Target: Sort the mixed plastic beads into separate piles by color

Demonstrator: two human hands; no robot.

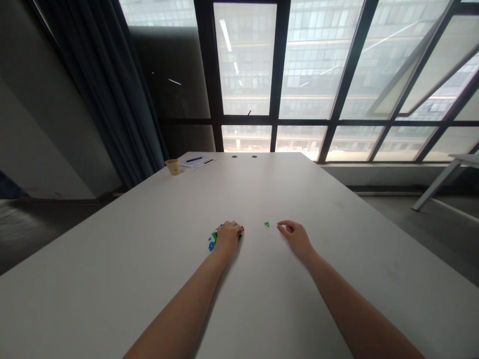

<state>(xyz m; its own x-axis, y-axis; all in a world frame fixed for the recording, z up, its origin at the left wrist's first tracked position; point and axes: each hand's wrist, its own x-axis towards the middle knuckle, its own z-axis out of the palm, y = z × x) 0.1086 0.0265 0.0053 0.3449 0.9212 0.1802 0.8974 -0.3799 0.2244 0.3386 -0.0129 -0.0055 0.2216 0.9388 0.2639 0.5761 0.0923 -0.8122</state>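
Observation:
Small blue and green pieces (212, 245), too small to name more exactly, lie in a pile on the white table. My left hand (227, 237) rests over the pile with its fingers curled down around some pieces, hiding part of them. A dark red bit and a green bit show by its fingertips. Right of the pile, apart from both hands, lies a little green piece (267, 224). Just beyond it, my right hand (296, 236) is held low over the table. Its thumb and forefinger come together in a pinch; whatever is between the tips is too small to make out.
The white table (258, 187) stretches away toward large windows. At its far left stand a paper cup (173, 167) and papers (190, 162) with a blue pen (194, 159) on top. Two dark round discs (244, 156) sit near the far edge. A dark curtain (101, 85) hangs at left.

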